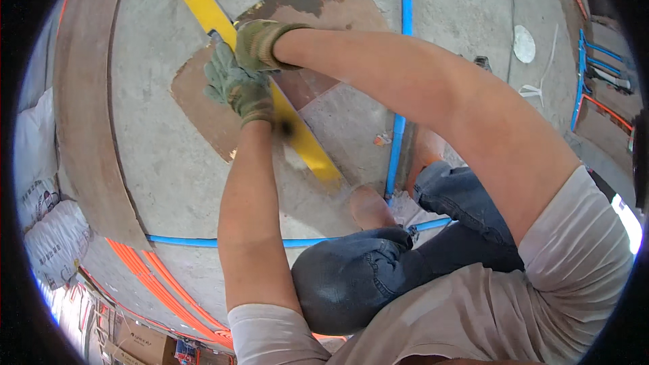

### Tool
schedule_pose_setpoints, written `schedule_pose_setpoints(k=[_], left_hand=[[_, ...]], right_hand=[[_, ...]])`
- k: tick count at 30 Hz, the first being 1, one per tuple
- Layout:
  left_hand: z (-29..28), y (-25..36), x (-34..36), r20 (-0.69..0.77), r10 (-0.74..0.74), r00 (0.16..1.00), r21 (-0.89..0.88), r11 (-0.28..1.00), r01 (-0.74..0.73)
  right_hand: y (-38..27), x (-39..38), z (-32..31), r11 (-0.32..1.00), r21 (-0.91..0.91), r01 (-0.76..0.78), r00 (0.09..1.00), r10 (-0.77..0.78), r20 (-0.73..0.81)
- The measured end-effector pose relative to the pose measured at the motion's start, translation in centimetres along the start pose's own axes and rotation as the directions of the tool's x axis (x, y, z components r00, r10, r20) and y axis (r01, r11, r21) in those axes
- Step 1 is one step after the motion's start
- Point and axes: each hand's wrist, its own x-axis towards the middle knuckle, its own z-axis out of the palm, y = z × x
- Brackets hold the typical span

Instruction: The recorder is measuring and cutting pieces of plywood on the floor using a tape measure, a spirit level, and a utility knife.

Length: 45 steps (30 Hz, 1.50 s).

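Note:
A long yellow spirit level (pixel 307 145) runs slantwise from the upper left toward my foot, lying across a brown board (pixel 203 108) on the concrete. My left hand (pixel 236 81), in a grey-green glove, is clasped over the level, its fingers at the level's left edge. Just beyond it, my right hand (pixel 255 44) in a matching glove reaches across from the right and is closed. Its fingertips are hidden, and I cannot make out what they hold. A small dark piece (pixel 215 35) shows by the gloves.
Blue pipe (pixel 405 0) runs along the floor on the right, and another length (pixel 182 240) passes in front of my knee. A long brown strip (pixel 88 94) lies at left, near orange conduits (pixel 152 287) and white sacks (pixel 57 240). A white disc (pixel 524 44) lies far right.

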Motion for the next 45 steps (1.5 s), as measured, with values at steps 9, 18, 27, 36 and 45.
schedule_pose_setpoints(k=[9,18,27,36,45], left_hand=[[1.2,-0.1,0.4,-0.075,-0.090,0.993,0.116,0.988,0.098],[0.2,0.5,0.3,-0.137,-0.043,0.990,-0.076,0.997,0.032],[0.0,0.6,0.3,-0.098,-0.036,0.995,0.069,0.997,0.043],[0.7,-0.2,0.5,-0.066,0.014,0.998,-0.027,1.000,-0.016],[1.2,-0.3,0.5,-0.084,-0.070,0.994,0.083,0.994,0.077]], right_hand=[[-2.6,-9.2,3.7,0.899,0.338,-0.279,0.952,0.212,0.223],[-4.3,-18.4,8.7,0.835,0.419,-0.357,0.934,0.313,0.172],[1.8,-2.5,1.3,0.993,-0.094,0.072,0.992,-0.081,-0.095],[-0.8,-0.2,-1.5,0.995,0.038,-0.088,0.996,0.087,0.026],[-1.9,-5.7,3.6,0.993,0.111,-0.049,0.999,0.048,0.012]])
